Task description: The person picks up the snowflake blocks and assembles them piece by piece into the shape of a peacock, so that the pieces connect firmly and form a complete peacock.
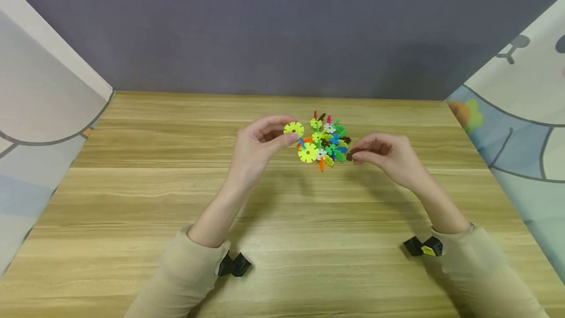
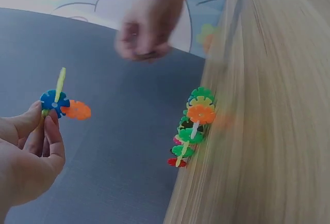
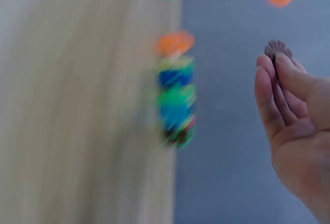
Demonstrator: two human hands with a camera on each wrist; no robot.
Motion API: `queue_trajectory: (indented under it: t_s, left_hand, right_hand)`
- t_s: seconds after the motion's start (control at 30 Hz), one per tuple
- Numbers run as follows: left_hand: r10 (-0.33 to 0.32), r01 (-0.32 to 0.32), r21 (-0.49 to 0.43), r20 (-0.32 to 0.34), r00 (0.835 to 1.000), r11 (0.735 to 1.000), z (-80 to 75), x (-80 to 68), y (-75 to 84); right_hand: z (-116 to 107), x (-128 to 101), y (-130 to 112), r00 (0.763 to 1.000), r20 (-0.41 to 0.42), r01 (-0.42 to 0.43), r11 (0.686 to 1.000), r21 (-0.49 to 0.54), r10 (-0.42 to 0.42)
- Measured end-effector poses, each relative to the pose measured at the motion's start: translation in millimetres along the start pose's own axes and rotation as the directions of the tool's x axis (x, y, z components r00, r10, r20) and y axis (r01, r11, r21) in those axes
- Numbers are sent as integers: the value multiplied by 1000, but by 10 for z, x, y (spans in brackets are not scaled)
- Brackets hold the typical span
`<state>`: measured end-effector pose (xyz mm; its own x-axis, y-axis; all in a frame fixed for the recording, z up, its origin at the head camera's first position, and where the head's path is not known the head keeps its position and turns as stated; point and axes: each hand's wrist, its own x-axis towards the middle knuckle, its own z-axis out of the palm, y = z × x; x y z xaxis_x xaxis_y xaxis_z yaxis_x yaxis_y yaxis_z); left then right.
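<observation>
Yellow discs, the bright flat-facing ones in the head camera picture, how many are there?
2. One yellow disc is pinched in the left hand; the other yellow disc sits at the near left of the pile. More may be hidden inside it.

1. The head view is evenly and fairly brightly lit, with soft light from above; the wooden table (image 1: 282, 220) shows no hard glare.
2. Faint, diffuse shadows lie on the table under both forearms, and a dim patch darkens the grey wall behind the table on the right.
3. The head view is sharp in the middle, but the table's edges splay outward toward the bottom, a wide-angle stretch.
4. The left wrist view is softer: the table (image 2: 268, 131) is streaked with motion blur, and the far hand (image 2: 147, 25) is smeared.
5. The right wrist view is the blurriest: the pile of plastic discs (image 3: 175, 87) on the table is smudged into bands of colour, while the near hand (image 3: 294, 115) is fairly clear.
</observation>
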<state>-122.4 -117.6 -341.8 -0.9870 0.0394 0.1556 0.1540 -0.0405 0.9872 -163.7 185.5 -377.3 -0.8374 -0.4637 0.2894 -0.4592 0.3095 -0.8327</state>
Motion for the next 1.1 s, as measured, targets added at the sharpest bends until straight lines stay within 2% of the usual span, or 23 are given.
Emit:
queue_trajectory:
  t_s: [0.07,0.17,0.27,0.43,0.8,1.1]
  left_hand:
    - [-9,9,-11,10,1000,1000,-4,-5,0]
    - [-19,20,-36,28,999,999,-5,-9,-5]
    - [-31,33,-51,35,999,998,-2,-15,-3]
    - [-49,50,-48,24,998,998,13,-3,12]
    - [-56,57,-33,23,998,998,3,-8,24]
    - [-71,72,-30,47,996,997,6,-2,23]
  right_hand:
    - [91,105,-143,997,-60,49,994,94,-44]
    - [244,247,-349,987,-135,118,966,232,-88]
    - [384,346,-512,979,-173,160,939,305,-111]
    - [533,401,-640,963,-225,207,940,271,-147]
    - [660,386,-633,942,-277,259,938,231,-191]
    - [715,403,-608,931,-299,292,919,265,-209]
